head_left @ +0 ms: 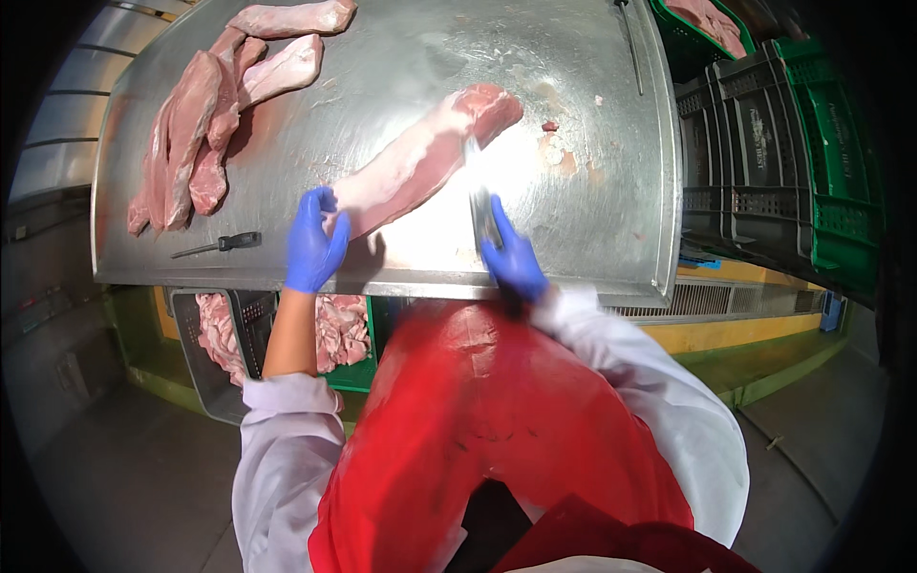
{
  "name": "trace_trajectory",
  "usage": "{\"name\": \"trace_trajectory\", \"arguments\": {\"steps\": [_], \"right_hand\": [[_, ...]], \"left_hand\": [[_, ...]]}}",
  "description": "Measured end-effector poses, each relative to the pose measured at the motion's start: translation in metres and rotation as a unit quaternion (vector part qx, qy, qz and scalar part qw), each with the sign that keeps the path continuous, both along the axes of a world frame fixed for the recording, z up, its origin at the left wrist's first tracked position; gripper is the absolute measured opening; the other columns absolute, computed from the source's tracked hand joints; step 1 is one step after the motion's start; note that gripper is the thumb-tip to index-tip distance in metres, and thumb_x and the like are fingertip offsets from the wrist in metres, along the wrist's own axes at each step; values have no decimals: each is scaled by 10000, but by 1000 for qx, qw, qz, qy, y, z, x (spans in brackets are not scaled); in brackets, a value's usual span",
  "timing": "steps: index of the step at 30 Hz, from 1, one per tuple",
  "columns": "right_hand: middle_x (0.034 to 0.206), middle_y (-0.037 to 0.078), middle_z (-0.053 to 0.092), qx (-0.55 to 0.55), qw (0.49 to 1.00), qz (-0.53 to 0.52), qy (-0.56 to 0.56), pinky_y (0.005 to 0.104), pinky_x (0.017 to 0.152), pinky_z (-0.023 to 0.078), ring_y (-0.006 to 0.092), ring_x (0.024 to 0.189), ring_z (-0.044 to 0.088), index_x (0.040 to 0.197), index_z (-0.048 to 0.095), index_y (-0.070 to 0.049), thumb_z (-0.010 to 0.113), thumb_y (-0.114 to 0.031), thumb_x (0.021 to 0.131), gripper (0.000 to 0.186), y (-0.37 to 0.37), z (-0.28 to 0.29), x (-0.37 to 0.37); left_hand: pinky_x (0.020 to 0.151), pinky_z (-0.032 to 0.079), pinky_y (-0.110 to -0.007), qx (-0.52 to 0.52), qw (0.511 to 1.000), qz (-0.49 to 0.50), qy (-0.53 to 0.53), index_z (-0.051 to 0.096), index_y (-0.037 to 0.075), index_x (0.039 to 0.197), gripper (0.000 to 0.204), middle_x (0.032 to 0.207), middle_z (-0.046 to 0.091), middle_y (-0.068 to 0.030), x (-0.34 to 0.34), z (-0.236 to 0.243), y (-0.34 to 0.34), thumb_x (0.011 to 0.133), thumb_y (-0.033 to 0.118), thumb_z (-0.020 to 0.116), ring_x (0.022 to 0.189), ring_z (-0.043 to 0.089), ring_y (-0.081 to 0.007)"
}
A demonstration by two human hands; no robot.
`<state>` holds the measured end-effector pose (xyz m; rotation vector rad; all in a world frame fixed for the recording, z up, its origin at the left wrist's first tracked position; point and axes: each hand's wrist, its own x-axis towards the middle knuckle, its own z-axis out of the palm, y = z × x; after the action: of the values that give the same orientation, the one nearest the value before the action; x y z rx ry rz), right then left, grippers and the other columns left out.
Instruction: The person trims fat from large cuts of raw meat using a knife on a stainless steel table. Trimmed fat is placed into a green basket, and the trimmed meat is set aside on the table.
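A long piece of pale pink meat (411,172) lies slantwise on the metal table (611,239), its thicker red end farther off to the right. At its near left end, my blue-gloved left hand (317,244) has fingers and thumb curled round the tip. My right hand (516,260), also in a blue glove, is closed on the handle of a knife (479,191). The blade points away from me, with its upper part against or just beside the right edge of the meat; glare and blur hide the exact contact.
Several meat pieces (191,134) are heaped at the far left. A dark-handled sharpening tool (224,244) lies near the left front; a thin rod (630,43) lies far right. Crates of meat trimmings (341,332) stand below the front edge, and stacked crates (755,143) rise on the right.
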<state>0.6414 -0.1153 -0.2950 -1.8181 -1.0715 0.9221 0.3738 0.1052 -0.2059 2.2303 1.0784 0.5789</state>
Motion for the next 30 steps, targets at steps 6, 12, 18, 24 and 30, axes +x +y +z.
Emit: {"name": "trace_trajectory", "arguments": {"steps": [6, 12, 18, 24, 30], "right_hand": [[748, 27, 617, -8, 980, -86, 179, 241, 536, 492, 75, 572, 544, 1633, 159, -225, 534, -48, 977, 776, -41, 45, 93], [906, 29, 629, 106, 955, -170, 221, 236, 551, 502, 68, 630, 571, 1634, 159, -203, 561, -32, 974, 792, 42, 10, 122], [816, 116, 679, 58, 983, -70, 162, 316, 550, 552, 167, 574, 631, 1626, 140, -266, 577, -155, 953, 810, 119, 8, 70], [875, 197, 699, -15, 991, 45, 128, 410, 658, 575, 293, 651, 691, 1626, 91, -188, 499, -126, 938, 802, 76, 10, 22], [863, 209, 689, 22, 984, 23, 176, 424, 645, 559, 272, 661, 685, 1624, 81, -132, 479, -117, 931, 799, 142, 16, 39]], "left_hand": [[809, 547, -401, 112, 992, -56, -35, 613, -2, 1133, 401, 1039, 635, -172, 147, -39, 16, 838, 227, 758, 940, 661, -337], [804, 543, -477, 40, 978, 27, 202, 669, -20, 952, 359, 924, 684, -274, 243, -55, 24, 849, 321, 706, 873, 684, -412], [813, 548, -459, -37, 974, 19, 223, 715, -32, 893, 417, 922, 702, -280, 231, -55, 48, 869, 379, 654, 898, 698, -414], [706, 532, -416, -83, 984, 47, 148, 702, -30, 791, 432, 759, 688, -214, 224, -70, 66, 856, 396, 694, 751, 686, -310], [632, 507, -357, -130, 983, -11, 131, 703, -26, 784, 363, 713, 687, -136, 236, -34, 76, 860, 328, 724, 669, 631, -178]]}}
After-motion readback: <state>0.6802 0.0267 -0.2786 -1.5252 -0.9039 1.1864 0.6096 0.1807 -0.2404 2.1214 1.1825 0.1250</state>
